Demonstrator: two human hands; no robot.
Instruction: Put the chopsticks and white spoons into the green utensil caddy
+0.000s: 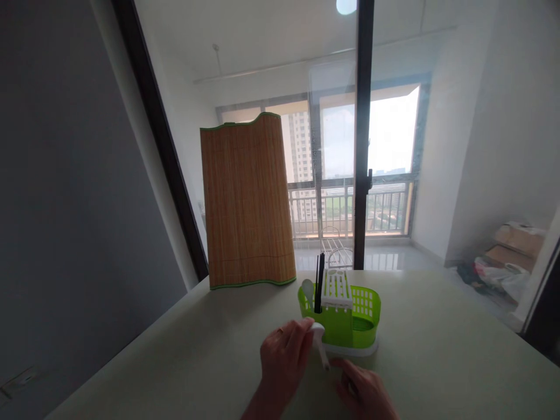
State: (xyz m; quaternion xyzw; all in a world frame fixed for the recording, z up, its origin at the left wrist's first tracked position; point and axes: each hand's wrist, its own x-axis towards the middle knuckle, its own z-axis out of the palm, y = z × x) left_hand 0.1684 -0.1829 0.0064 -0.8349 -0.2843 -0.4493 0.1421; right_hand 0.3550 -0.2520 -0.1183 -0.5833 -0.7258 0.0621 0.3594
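Observation:
My left hand (286,356) is closed around the bowl end of a white spoon (322,352), its handle pointing down to the right. The curled fingers of my right hand (359,386) are beside the handle's tip; whether they grip it is unclear. Just behind the hands stands a green basket (339,326) on a white base. Its left compartment holds black chopsticks (321,283) and another pale spoon (307,290). A white slotted rack (336,290) sits across the middle of the basket.
A bamboo mat (247,201) with green edging stands upright at the back left of the pale table (201,350). Behind the table are glass doors with a dark frame (362,134). Boxes and bags (507,262) lie on the floor at the right.

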